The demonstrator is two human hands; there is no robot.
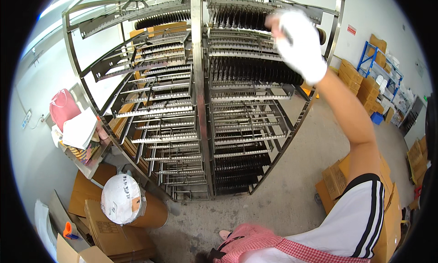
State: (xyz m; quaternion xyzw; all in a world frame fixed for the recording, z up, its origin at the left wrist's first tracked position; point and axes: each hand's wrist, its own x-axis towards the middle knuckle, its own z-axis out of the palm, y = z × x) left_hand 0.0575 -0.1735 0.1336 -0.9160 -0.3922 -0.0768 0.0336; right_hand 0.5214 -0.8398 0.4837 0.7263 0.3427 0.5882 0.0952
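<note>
My right hand [299, 41], in a white glove, is raised to the upper right shelf of a tall metal rack [197, 103]. It is motion-blurred against a row of thin dark plates [237, 18] standing in the rack's slots. A dark sliver shows by the fingers, but the blur hides whether they grip it. More dark plates [251, 70] fill the shelf below the hand, and another batch [237, 169] sits near the bottom. The rack's left half is mostly bare slotted rails. My left hand is out of sight.
A cardboard drum with a white lid [122, 199] stands left of the rack's foot beside flat cardboard boxes [109, 233]. A pink bag [63, 107] and papers [80, 128] lie on a small side shelf. Cartons [335, 178] are stacked on the right; blue shelving [378, 64] stands far right.
</note>
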